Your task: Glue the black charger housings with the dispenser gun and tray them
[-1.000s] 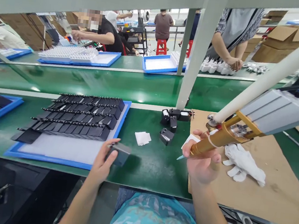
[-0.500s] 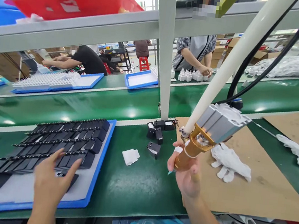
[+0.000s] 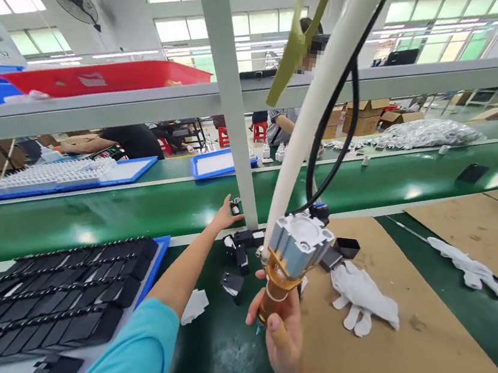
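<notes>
My right hand (image 3: pixel 282 333) is wrapped round the gold handle of a hanging tool (image 3: pixel 287 262) with a silver block on top, a white hose and a black cable. My left hand (image 3: pixel 226 213) is stretched far forward, fingers spread, at a small black part (image 3: pixel 235 207) on the green conveyor belt (image 3: pixel 137 209) by the grey post (image 3: pixel 231 93). Whether it grips the part I cannot make out. A cluster of small black parts (image 3: pixel 241 252) lies just in front of the post. At lower left a blue tray (image 3: pixel 154 265) carries rows of black parts (image 3: pixel 59 290).
White gloves (image 3: pixel 365 294) lie on a brown cardboard sheet (image 3: pixel 417 328) to the right. A white slip (image 3: pixel 195 304) lies on the green mat. Across the belt, other people work at blue trays with white parts (image 3: pixel 64 173). An overhead shelf holds a red bin (image 3: pixel 108 77).
My left hand left the blue tray and reached forward to the conveyor beside the post. My head tilted up and the tool swung upright in my right hand.
</notes>
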Motion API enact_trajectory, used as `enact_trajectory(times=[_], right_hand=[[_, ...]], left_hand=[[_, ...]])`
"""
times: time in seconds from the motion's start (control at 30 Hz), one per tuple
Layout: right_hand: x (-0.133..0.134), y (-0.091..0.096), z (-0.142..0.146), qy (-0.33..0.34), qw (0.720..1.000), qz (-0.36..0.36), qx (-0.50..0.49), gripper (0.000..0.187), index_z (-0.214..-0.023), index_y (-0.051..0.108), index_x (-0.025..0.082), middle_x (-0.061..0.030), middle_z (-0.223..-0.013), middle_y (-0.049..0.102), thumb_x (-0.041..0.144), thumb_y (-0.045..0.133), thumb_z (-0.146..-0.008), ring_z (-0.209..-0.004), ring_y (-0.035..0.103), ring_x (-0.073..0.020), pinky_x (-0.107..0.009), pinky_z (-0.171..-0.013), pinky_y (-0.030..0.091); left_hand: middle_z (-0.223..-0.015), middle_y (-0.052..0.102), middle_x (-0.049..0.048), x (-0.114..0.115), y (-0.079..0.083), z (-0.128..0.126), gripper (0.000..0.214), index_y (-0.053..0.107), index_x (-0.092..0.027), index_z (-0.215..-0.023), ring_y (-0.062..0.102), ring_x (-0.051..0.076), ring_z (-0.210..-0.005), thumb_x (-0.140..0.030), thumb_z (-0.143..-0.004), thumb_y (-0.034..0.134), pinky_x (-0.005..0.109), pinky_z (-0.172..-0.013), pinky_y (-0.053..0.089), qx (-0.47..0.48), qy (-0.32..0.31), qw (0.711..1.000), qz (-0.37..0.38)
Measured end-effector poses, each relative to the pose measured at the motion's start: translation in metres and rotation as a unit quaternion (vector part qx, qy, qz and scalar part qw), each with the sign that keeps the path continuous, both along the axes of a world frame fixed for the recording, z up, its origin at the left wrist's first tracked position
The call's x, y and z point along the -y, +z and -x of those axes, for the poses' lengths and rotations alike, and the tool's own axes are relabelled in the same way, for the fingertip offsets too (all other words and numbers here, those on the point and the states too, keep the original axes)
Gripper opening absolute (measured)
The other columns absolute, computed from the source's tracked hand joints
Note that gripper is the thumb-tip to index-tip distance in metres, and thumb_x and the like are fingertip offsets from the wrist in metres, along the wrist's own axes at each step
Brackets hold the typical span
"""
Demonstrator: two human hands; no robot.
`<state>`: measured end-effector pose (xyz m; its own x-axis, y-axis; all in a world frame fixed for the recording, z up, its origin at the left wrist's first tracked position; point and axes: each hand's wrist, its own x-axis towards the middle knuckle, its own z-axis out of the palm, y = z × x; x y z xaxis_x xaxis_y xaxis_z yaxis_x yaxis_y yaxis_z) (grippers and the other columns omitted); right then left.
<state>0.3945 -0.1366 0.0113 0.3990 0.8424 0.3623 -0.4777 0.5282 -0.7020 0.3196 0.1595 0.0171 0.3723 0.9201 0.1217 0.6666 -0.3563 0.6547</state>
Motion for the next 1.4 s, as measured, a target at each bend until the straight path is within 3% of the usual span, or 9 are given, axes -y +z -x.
enact_trajectory(times=[0.13, 0.27, 0.47, 0.57, 0.63, 0.77, 0.93, 1.17, 1.4], right_hand=[[0.0, 0.001, 0.001, 0.006, 1.0, 0.006, 0.012, 0.041, -0.113, 0.051, 0.03, 0.0001, -0.079, 0.06, 0.054, 0.062, -0.082, -0.054, 0.057, -0.0142, -0.03, -0.052, 0.043], [0.003, 0.003, 0.0, 0.004, 1.0, 0.001, 0.009, 0.034, -0.108, 0.053, 0.03, 0.0004, -0.08, 0.06, 0.05, 0.061, -0.082, -0.056, 0.057, -0.0145, -0.029, -0.051, 0.043], [0.006, 0.007, -0.004, 0.0, 1.0, 0.015, 0.02, 0.028, -0.1, 0.052, 0.028, -0.0018, -0.09, 0.063, 0.048, 0.061, -0.084, -0.056, 0.058, -0.0135, -0.03, -0.052, 0.043], [0.005, 0.009, -0.006, -0.006, 0.999, 0.02, 0.025, 0.03, -0.103, 0.052, 0.028, -0.0045, -0.108, 0.063, 0.048, 0.062, -0.083, -0.057, 0.059, -0.0121, -0.03, -0.052, 0.043], [0.004, 0.01, -0.008, -0.009, 0.999, 0.025, 0.029, 0.031, -0.104, 0.052, 0.029, -0.0047, -0.113, 0.061, 0.048, 0.063, -0.082, -0.057, 0.059, -0.0114, -0.03, -0.052, 0.042], [0.002, 0.01, -0.009, -0.024, 0.998, 0.033, 0.045, 0.031, -0.102, 0.051, 0.028, -0.0031, -0.111, 0.059, 0.049, 0.063, -0.082, -0.055, 0.057, -0.0098, -0.029, -0.052, 0.04], [-0.002, 0.008, -0.01, -0.045, 0.997, 0.028, 0.052, 0.031, -0.103, 0.052, 0.028, -0.0027, -0.109, 0.058, 0.048, 0.062, -0.082, -0.054, 0.056, -0.0098, -0.029, -0.051, 0.04], [-0.002, 0.008, -0.008, -0.051, 0.996, 0.023, 0.069, 0.029, -0.105, 0.053, 0.029, -0.0026, -0.108, 0.058, 0.048, 0.06, -0.084, -0.054, 0.056, -0.01, -0.03, -0.052, 0.041], [0.003, 0.017, 0.001, -0.032, 0.997, 0.052, 0.053, 0.035, -0.106, 0.049, 0.03, -0.003, -0.107, 0.059, 0.052, 0.06, -0.082, -0.05, 0.054, -0.0089, -0.027, -0.044, 0.036]], left_hand=[[-0.124, 0.061, 0.0262, 0.002, 0.009, 0.009, 0.075, 0.034, 0.004, -0.137, 0.063, 0.03, -0.11, -0.031, -0.08, 0.068, 0.035, -0.09, 0.047, -0.019, 0.031, 0.999, -0.01], [-0.13, 0.06, 0.0222, 0.033, 0.033, 0.054, 0.089, 0.031, -0.01, -0.144, 0.064, 0.03, -0.112, -0.035, -0.072, 0.077, 0.039, -0.096, 0.049, -0.026, 0.045, 0.998, -0.036], [-0.127, 0.065, 0.0093, 0.172, 0.053, 0.132, 0.082, 0.041, -0.027, -0.139, 0.067, 0.027, -0.107, -0.045, -0.069, 0.078, 0.044, -0.096, 0.052, -0.056, -0.028, 0.998, 0.005], [-0.126, 0.066, 0.0079, 0.232, 0.033, 0.151, 0.081, 0.041, -0.029, -0.14, 0.066, 0.027, -0.108, -0.038, -0.069, 0.079, 0.042, -0.096, 0.052, -0.075, -0.073, 0.989, 0.103], [-0.129, 0.063, 0.0094, 0.253, 0.013, 0.157, 0.083, 0.04, -0.028, -0.141, 0.062, 0.027, -0.114, -0.034, -0.068, 0.08, 0.042, -0.099, 0.05, -0.062, -0.105, 0.982, 0.143], [-0.139, 0.05, 0.0128, 0.258, -0.019, 0.158, 0.094, 0.034, -0.025, -0.147, 0.05, 0.029, -0.127, -0.036, -0.067, 0.081, 0.045, -0.108, 0.041, -0.013, -0.191, 0.971, 0.146], [-0.123, 0.06, 0.0081, 0.251, -0.023, 0.148, 0.08, 0.047, -0.028, -0.137, 0.054, 0.027, -0.116, -0.035, -0.065, 0.082, 0.046, -0.105, 0.043, 0.007, -0.265, 0.948, 0.178], [-0.151, 0.044, 0.0069, 0.279, -0.013, 0.148, 0.082, 0.029, -0.033, -0.15, 0.049, 0.026, -0.132, -0.02, -0.078, 0.066, 0.044, -0.111, 0.04, 0.036, -0.145, 0.974, 0.17], [-0.147, 0.048, 0.0117, 0.301, -0.059, 0.147, 0.065, 0.04, -0.025, -0.143, 0.05, 0.025, -0.133, -0.022, -0.083, 0.062, 0.04, -0.108, 0.044, 0.168, -0.017, 0.972, 0.163]])
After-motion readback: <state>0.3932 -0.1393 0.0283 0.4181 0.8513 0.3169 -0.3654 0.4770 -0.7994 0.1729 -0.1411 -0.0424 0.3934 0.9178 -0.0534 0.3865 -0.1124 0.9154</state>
